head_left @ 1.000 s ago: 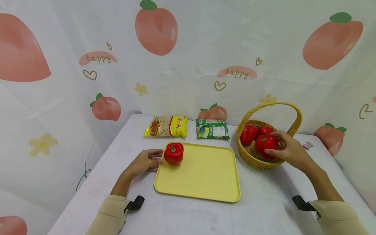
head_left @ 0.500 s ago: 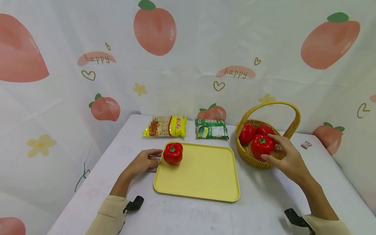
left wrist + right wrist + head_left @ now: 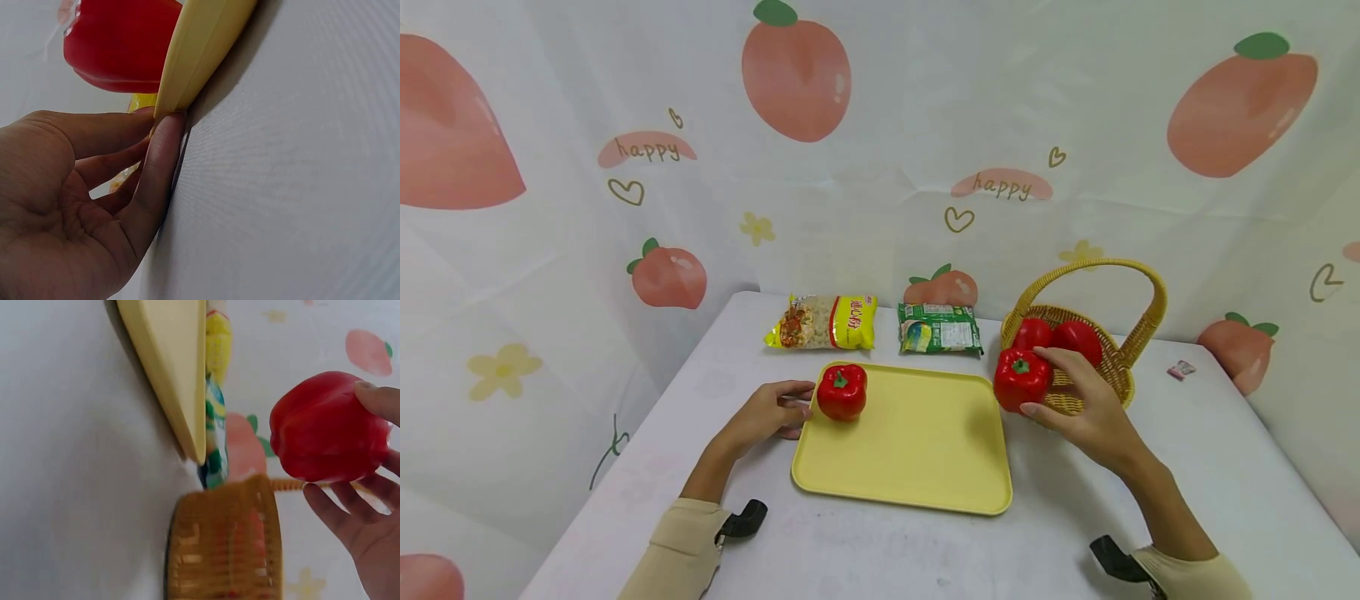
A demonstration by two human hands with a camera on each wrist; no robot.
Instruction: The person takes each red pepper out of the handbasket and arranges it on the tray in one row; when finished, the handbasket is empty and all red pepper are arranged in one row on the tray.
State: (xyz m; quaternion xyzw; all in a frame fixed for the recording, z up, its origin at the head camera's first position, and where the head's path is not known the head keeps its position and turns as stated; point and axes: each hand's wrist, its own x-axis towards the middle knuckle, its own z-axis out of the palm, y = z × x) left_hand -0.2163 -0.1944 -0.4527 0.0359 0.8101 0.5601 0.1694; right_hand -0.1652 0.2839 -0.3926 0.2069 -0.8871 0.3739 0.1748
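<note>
My right hand (image 3: pixel 1086 417) grips a red bell pepper (image 3: pixel 1022 380) with thumb and fingers, holding it up between the wicker basket (image 3: pixel 1142 333) and the yellow tray (image 3: pixel 917 442). In the right wrist view this pepper (image 3: pixel 331 428) hangs above the basket's rim level, apart from it. Two more red peppers (image 3: pixel 1077 340) lie in the basket. One red bell pepper (image 3: pixel 842 392) sits upright at the tray's upper left corner. At the tray's left edge my left hand (image 3: pixel 771 410) pinches the rim; the left wrist view has its fingertips (image 3: pixel 167 134) against the tray edge (image 3: pixel 200 50).
Behind the tray lie a yellow bag of pasta (image 3: pixel 823 322) and a green packet (image 3: pixel 940 328). The basket's tall handle (image 3: pixel 1097 262) arches over its opening. Small pink wrappers (image 3: pixel 1182 370) lie right of the basket, on the white table (image 3: pixel 880 550).
My right hand has lifted the pepper out of the basket and carried it left toward the tray. The remaining basket peppers shifted slightly. My left hand has stayed at the tray.
</note>
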